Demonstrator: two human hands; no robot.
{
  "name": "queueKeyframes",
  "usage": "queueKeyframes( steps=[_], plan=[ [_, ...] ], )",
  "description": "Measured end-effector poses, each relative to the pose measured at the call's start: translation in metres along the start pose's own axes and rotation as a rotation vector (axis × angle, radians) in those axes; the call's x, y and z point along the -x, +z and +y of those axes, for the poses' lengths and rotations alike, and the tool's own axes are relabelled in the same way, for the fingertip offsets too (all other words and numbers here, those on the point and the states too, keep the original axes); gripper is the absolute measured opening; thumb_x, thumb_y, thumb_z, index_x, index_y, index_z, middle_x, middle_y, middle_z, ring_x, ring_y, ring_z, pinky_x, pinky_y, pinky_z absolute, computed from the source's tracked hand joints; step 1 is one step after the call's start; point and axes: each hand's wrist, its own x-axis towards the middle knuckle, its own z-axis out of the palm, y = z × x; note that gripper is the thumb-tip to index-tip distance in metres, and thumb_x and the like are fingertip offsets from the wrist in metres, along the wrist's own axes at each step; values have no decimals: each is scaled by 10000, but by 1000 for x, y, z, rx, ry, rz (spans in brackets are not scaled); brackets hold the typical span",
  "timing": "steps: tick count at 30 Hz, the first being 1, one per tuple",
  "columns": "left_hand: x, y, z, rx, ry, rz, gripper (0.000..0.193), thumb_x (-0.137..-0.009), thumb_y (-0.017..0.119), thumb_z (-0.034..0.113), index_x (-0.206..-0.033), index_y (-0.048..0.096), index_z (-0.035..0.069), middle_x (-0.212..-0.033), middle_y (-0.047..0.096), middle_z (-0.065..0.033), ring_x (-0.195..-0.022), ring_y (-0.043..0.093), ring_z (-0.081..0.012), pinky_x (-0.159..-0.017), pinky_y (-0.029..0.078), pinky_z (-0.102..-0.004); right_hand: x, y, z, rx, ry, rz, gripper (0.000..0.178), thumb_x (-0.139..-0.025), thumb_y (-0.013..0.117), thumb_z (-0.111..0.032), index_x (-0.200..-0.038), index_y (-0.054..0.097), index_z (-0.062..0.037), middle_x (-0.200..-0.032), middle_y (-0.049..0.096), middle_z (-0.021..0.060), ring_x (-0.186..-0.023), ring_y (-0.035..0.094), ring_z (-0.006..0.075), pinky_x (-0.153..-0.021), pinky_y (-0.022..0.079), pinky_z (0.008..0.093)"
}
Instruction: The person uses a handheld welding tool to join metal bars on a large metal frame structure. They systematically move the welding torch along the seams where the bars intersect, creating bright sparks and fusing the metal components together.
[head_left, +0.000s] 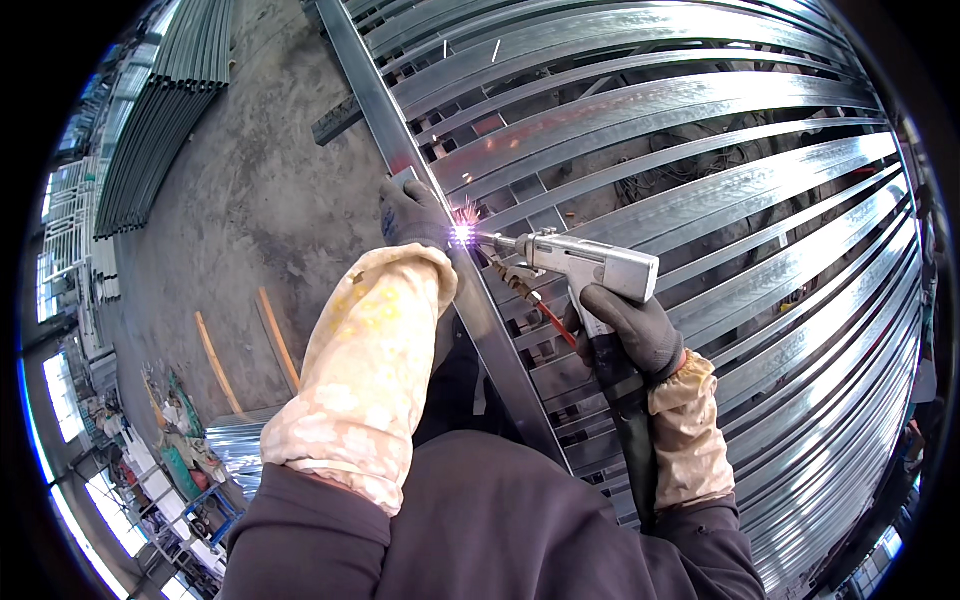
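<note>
My right hand [637, 328], in a dark grey glove, is wrapped round the grip of a silver handheld welding gun [598, 262]. A black sheathed cable [632, 430] runs down from the grip. The gun's nozzle points left at a long metal tube [500, 350], where a bright violet-white glow and sparks [462, 232] cover the contact spot. My left hand [412, 214], also gloved, grips the tube's outer edge just left of the glow. Some of its fingers are hidden. A brass fitting with a red hose [550, 318] hangs under the nozzle.
Many parallel shiny metal bars [700, 120] form a wide frame to the right, with gaps between them. Bundled metal tubes [165, 130] are stacked at the far left. Two orange-brown strips [278, 338] lie on the concrete floor [270, 150]. Cables show beneath the frame.
</note>
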Motion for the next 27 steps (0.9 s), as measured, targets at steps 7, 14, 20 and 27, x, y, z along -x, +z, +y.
queueKeyframes(
  steps=[7,14,20,27],
  plan=[
    [3,-4,6,15,-7,-16,454,-983,368,300,-1257,486,-43,-1147,635,-368,-1040,633,-528,-911,493,-579,5,1,-4,0,26,1,318,-1011,628,-274,-1158,642,7,-860,693,52,-701,641,107,-594,520,257],
    [-6,7,-8,49,-54,-18,487,-985,364,287,-1298,484,-66,-1160,631,-373,-1057,630,-529,-921,496,-569,8,6,-5,-8,49,19,279,-995,611,-247,-1111,646,5,-836,680,52,-662,640,115,-550,517,268],
    [-3,6,-6,64,-15,-18,499,-991,357,283,-1324,468,-71,-1175,626,-379,-1068,624,-533,-932,494,-568,12,6,-6,6,65,25,347,-988,615,-259,-1218,618,0,-838,679,58,-639,634,122,-547,516,266],
    [-2,3,-3,61,-25,-59,498,-998,363,286,-1333,465,-68,-1183,622,-381,-1093,617,-530,-943,492,-561,16,4,-3,-6,6,13,427,-1006,610,-227,-1359,547,4,-875,685,69,-714,641,119,-585,526,263]
  ],
)
